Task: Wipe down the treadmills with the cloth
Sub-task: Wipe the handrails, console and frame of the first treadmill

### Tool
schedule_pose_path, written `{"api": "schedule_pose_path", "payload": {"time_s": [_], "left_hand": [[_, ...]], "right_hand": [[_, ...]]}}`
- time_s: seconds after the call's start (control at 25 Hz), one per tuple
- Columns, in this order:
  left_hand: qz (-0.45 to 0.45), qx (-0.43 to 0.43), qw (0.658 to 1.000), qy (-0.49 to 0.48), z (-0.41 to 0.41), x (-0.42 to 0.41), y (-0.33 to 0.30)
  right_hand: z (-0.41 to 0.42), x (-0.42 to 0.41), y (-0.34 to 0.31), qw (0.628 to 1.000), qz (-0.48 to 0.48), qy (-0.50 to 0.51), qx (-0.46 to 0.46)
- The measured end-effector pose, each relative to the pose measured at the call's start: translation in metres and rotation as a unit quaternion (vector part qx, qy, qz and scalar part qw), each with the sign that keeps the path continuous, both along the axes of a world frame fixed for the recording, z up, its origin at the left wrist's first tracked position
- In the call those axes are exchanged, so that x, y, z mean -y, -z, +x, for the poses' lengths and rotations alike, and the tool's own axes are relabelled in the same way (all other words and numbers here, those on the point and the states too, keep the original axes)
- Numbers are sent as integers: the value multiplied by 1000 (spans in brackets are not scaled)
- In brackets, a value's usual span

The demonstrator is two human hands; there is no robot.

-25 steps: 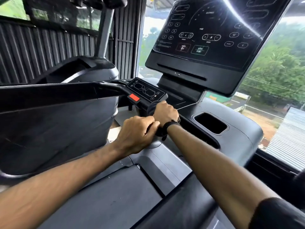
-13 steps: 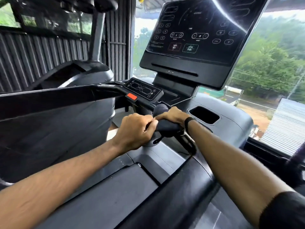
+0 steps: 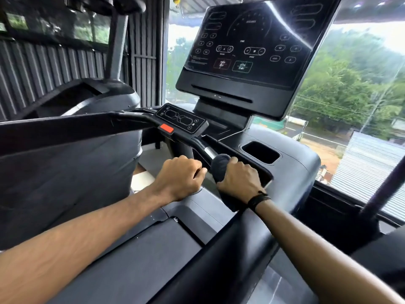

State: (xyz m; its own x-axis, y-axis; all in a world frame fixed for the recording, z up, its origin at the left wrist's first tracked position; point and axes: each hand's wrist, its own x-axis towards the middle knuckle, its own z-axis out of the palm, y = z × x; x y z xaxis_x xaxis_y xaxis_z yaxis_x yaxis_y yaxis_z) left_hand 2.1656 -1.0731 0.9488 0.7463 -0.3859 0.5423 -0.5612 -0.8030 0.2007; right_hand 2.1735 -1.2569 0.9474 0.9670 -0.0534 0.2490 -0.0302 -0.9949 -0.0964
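Note:
I stand on a black treadmill with a dark console screen (image 3: 252, 44) ahead and a small control panel (image 3: 182, 119) with a red stop tab (image 3: 166, 129) on the front handlebar (image 3: 207, 150). My right hand (image 3: 240, 183) grips a dark cloth (image 3: 219, 166) wrapped round the right part of the handlebar; the bar under the cloth is hidden. My left hand (image 3: 180, 178) is curled in a fist just left of the cloth, at the bar's lower bend. What its fingers close on is hidden.
A cup holder recess (image 3: 259, 152) lies in the grey console deck to the right. The running belt (image 3: 131, 260) stretches below my arms. A second treadmill (image 3: 83, 99) stands to the left by a corrugated wall. Windows with trees fill the right side.
My right hand with the cloth has slid down and back along the handlebar, away from the control panel, baring a shiny stretch of bar. My left hand stayed at the bend.

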Motion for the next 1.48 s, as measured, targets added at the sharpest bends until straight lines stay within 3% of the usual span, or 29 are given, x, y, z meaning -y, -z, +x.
{"api": "schedule_pose_path", "payload": {"time_s": [0.08,0.16,0.2,0.28,0.36,0.48,0.52,0.56,0.68,0.72,0.84,0.88,1.0,1.04,1.12,1.16,1.24,1.28,1.32,1.4,1.48], "left_hand": [[9,-6,1000,-3,0,-3,2],[23,-9,1000,-5,3,-6,2],[27,-12,1000,-5,5,-9,1],[20,-17,1000,-4,12,-14,1],[17,-16,1000,-12,17,-17,1],[12,-15,1000,-23,25,-20,1],[10,-16,1000,-25,27,-20,2],[13,-14,999,-27,28,-19,2],[27,-22,999,-36,36,-15,0],[28,-22,999,-41,37,-15,-1],[41,-7,997,-59,38,-20,-3],[40,-4,997,-60,38,-22,-2],[26,-25,997,-66,33,-28,1],[25,-27,997,-70,31,-30,3],[30,-21,996,-80,25,-34,4],[33,-22,996,-84,20,-37,4],[27,-32,996,-78,7,-39,5],[24,-38,996,-74,1,-39,4],[22,-42,996,-70,-4,-38,3],[29,-38,997,-57,-8,-34,3],[24,-35,998,-42,-11,-28,0]], "right_hand": [[-1,21,-11,992,76,-11,-99],[0,30,-17,984,114,-7,-133],[-2,27,-13,989,91,6,-113],[-8,4,4,999,-48,17,-2],[2,-8,5,998,-64,1,6],[43,4,-28,978,143,-25,-151],[49,2,-32,969,173,-27,-174],[53,-4,-27,975,161,-25,-152],[56,-37,-8,1000,-3,-8,10],[64,-42,-8,1000,-10,-13,22],[92,-43,-43,986,134,-19,-92],[99,-47,-43,986,131,-22,-102],[103,-81,-17,996,-77,15,30],[104,-86,-15,995,-75,15,69],[113,-76,-29,1000,16,-7,-7],[115,-62,-42,988,133,-42,-64],[102,-35,-55,902,356,-86,-230],[94,-26,-48,883,385,-82,-256],[80,-23,-43,908,331,-72,-248],[64,-21,-26,985,127,-28,-111],[50,-14,-13,996,74,-27,-51]]}}
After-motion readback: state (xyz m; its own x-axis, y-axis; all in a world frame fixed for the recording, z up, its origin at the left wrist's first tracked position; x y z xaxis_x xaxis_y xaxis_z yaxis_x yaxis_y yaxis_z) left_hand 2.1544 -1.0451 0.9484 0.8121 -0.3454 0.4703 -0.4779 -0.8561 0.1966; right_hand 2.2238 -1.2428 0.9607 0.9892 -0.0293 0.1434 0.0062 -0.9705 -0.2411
